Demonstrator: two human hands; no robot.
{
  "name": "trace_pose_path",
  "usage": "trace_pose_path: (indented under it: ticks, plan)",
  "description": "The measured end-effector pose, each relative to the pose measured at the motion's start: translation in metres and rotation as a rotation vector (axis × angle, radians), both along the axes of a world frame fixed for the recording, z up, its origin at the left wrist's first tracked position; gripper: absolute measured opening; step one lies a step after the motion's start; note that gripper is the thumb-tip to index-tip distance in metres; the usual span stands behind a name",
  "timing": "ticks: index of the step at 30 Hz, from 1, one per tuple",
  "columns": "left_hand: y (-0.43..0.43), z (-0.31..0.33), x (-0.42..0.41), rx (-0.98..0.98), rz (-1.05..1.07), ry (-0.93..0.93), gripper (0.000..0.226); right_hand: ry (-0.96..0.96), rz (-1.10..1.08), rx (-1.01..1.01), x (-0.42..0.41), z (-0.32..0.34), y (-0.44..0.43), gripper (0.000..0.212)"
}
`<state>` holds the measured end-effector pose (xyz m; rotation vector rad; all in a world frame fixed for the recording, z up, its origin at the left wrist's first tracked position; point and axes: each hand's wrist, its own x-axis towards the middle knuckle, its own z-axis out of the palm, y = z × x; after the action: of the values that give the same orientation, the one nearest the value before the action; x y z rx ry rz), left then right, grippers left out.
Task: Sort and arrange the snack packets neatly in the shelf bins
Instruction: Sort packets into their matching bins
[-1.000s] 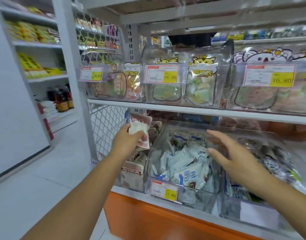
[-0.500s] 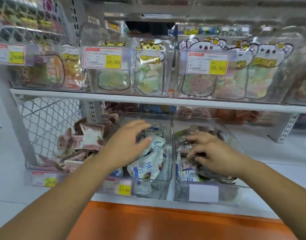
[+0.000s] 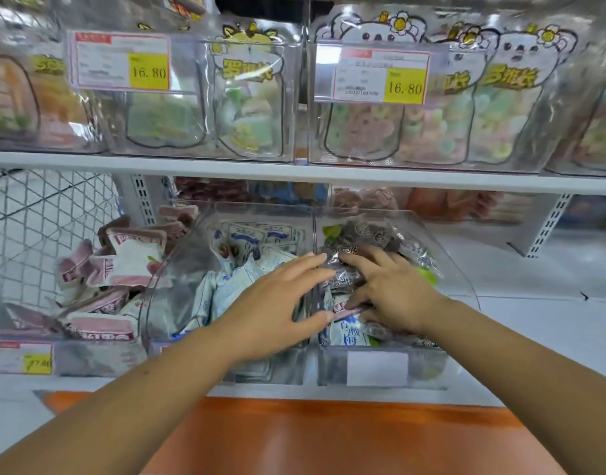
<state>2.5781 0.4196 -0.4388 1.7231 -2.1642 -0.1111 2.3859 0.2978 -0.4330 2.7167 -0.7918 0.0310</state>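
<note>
A white shelf board (image 3: pixel 226 164) spans the whole width, and beneath it runs the lower shelf (image 3: pixel 534 303), with an orange base (image 3: pixel 329 440) below that and wire mesh (image 3: pixel 37 217) closing the left end. On the upper board stand tall clear bins (image 3: pixel 414 145) full of cartoon-printed gummy pouches (image 3: pixel 250 108). Along the front edge of the lower shelf three clear bins sit side by side, touching. The left bin (image 3: pixel 89 358) holds a loose heap of pink-and-white packets (image 3: pixel 130 258). The middle bin (image 3: pixel 178 269) holds blue-and-white packets (image 3: pixel 233 286). The right bin (image 3: pixel 459 279) holds dark crinkly packets (image 3: pixel 370 234) piled toward its back, with green edges showing among them. Both bare forearms reach in from the front. The left hand (image 3: pixel 270 310) lies over the middle bin with fingers straight and spread, the index tip crossing the wall between the bins to touch the dark bundle. The right hand (image 3: pixel 394 289) is down inside the right bin, fingers curled over the top of a dark packet bundle (image 3: pixel 342 277) and thumb tucked under it, gripping it near the bin's left wall. A stray blue-and-white packet (image 3: pixel 344 334) lies at the front left corner of the right bin, under that hand. Yellow-patched price tags (image 3: pixel 120 61) reading 16.80 hang on the upper bins, a smaller tag (image 3: pixel 22 358) is on the left bin, and a blank white label (image 3: pixel 377 368) is on the right bin's front.
</note>
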Motion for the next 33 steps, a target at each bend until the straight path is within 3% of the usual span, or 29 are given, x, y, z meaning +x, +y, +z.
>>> trace_pose_path:
  ticks: [2,4,8,14,21,28,33]
  plan:
    - [0.002,0.000,-0.001,0.007,0.003,0.021,0.062,-0.069,0.011,-0.047,0.000,-0.010,-0.003,0.007]
    - [0.002,0.001,-0.001,0.012,0.007,0.020,0.062,-0.098,0.021,-0.053,0.001,-0.016,-0.005,0.014]
    - [0.004,0.008,0.000,0.054,0.008,0.005,0.064,-0.219,0.008,0.082,-0.006,-0.011,-0.006,0.008]
    - [0.009,0.014,0.000,0.105,0.025,0.146,0.071,-0.771,-0.002,0.564,-0.020,0.029,0.018,0.012]
    - [0.014,0.027,-0.009,0.040,0.049,0.530,0.072,-1.187,-0.017,0.784,-0.012,0.055,0.044,0.011]
    - [0.026,0.031,-0.004,0.010,0.031,0.838,0.053,-1.400,-0.094,0.942,0.014,0.063,0.040,0.013]
    - [0.035,0.031,0.004,0.022,0.074,0.863,0.050,-1.469,-0.087,0.978,0.028,0.073,0.042,0.021]
